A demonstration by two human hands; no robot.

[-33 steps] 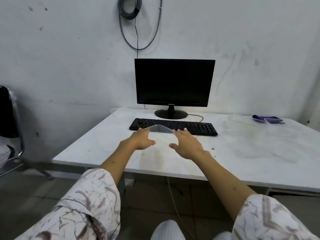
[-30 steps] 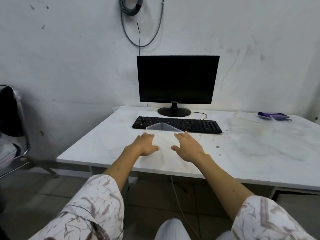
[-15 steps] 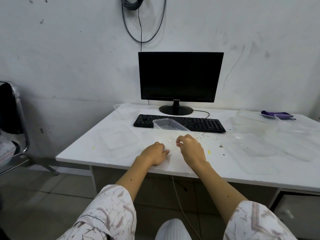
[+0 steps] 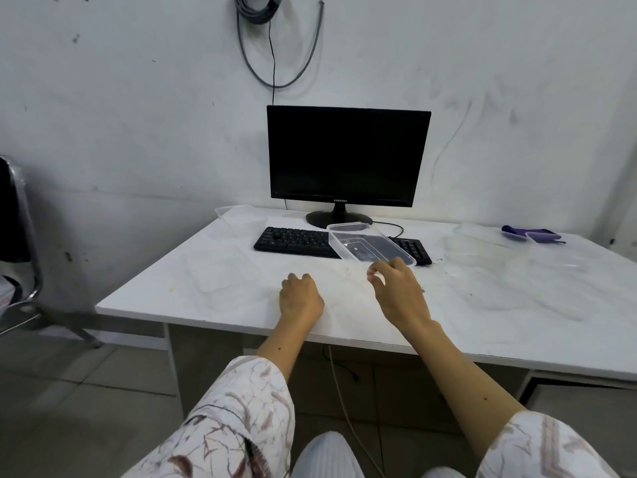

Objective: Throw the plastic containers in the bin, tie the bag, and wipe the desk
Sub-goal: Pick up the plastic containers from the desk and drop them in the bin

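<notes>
A clear rectangular plastic container [image 4: 365, 244] is tilted up in front of the keyboard, with its far rim over the keys. My right hand [image 4: 400, 291] pinches its near rim between thumb and fingers. My left hand [image 4: 300, 300] rests on the white desk [image 4: 165, 298] with its fingers curled and nothing visible in it. More clear containers and lids lie on the desk: a flat one at the left [image 4: 224, 270], one at the back left corner [image 4: 238, 219] and several at the right [image 4: 482, 243]. No bin or bag is in view.
A black monitor [image 4: 348, 157] and keyboard [image 4: 296, 240] stand at the back middle. A purple cloth [image 4: 527, 233] lies at the back right. Crumbs and stains dot the desk. A chair [image 4: 17, 236] stands at the left, and cables hang under the desk.
The container has risen from the desk and tilted, and now only my right hand holds it. My left hand has let go and dropped onto the desk. The view has moved closer.
</notes>
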